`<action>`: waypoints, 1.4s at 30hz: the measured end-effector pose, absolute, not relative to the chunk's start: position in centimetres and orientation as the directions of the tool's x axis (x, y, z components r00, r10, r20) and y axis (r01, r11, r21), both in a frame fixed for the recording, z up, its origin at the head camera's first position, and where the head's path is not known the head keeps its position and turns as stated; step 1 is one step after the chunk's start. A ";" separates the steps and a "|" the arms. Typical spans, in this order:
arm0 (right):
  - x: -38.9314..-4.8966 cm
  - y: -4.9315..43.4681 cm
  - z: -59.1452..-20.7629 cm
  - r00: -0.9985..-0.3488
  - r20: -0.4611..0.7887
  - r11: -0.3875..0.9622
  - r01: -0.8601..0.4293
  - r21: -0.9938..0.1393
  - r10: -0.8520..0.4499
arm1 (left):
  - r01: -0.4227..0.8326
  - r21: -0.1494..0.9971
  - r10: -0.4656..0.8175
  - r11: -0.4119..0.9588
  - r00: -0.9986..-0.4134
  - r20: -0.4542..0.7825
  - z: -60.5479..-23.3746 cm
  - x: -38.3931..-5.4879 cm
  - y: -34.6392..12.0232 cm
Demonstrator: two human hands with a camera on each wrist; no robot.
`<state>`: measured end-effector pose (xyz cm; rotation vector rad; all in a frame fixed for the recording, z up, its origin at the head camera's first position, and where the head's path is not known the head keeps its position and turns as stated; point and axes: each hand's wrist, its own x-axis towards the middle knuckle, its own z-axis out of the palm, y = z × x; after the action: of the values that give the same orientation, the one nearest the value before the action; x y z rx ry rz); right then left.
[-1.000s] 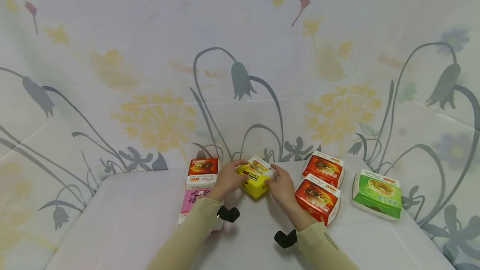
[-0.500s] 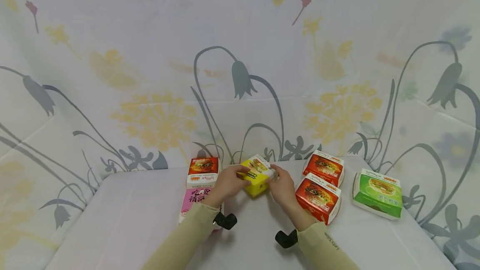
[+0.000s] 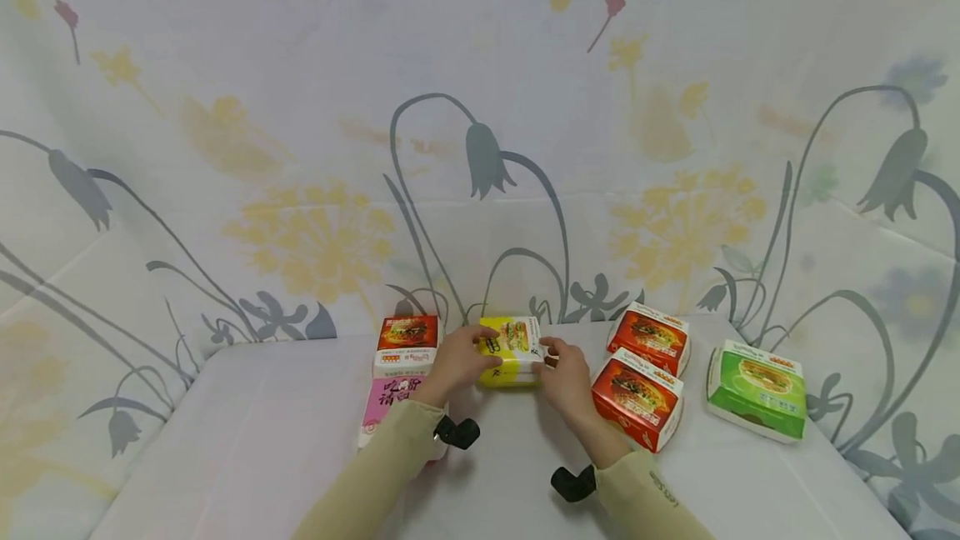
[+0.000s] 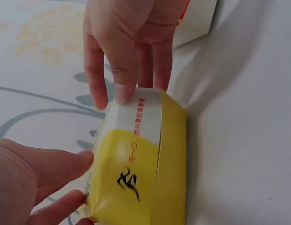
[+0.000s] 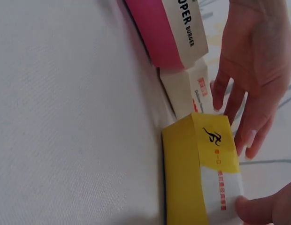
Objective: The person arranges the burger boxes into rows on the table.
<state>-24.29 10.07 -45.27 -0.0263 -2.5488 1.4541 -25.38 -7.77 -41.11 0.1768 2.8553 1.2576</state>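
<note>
A yellow and white burger box (image 3: 512, 348) lies at the table's back middle, its front side turned to me. From its left end my left hand (image 3: 456, 363) holds it, thumb at the front corner and fingertips on the top. My right hand (image 3: 566, 377) holds the right end, with the thumb on the box and fingers behind. In the left wrist view the yellow box (image 4: 131, 164) shows a black running figure on its front. The right wrist view shows the same yellow box (image 5: 183, 173) from the other side, flat near the tablecloth.
Left of my left hand stand a red and white burger box (image 3: 407, 344) and a pink box (image 3: 386, 402), partly under my sleeve. On the right are two red burger boxes (image 3: 651, 338) and a green one (image 3: 757, 390). A flowered cloth (image 3: 480, 232) hangs behind the table.
The yellow box has turned from a slant to nearly square with the table's back edge. Both hands have stayed at its ends, shifting only slightly.
</note>
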 end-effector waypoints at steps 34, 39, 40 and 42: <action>-23.7 9.9 -44.6 -0.991 0.130 0.573 -0.094 -0.814 0.021 | 0.101 0.766 0.146 0.635 -0.989 0.009 -41.3 -26.0 -8.1; -23.8 9.8 -44.8 -0.993 0.112 0.562 -0.080 -0.823 0.023 | 0.112 0.774 0.118 0.623 -0.992 0.049 -41.3 -25.7 -8.4; -23.8 9.8 -44.8 -0.993 0.113 0.560 -0.080 -0.825 0.024 | 0.119 0.774 0.115 0.622 -0.992 0.060 -41.2 -25.6 -8.4; -23.8 9.8 -44.8 -0.993 0.113 0.557 -0.079 -0.827 0.026 | 0.133 0.770 0.110 0.623 -0.991 0.082 -41.1 -25.4 -8.6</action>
<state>-23.84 9.77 -44.84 0.0459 -2.6716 1.4277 -25.38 -8.64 -41.07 0.2132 2.8547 1.3584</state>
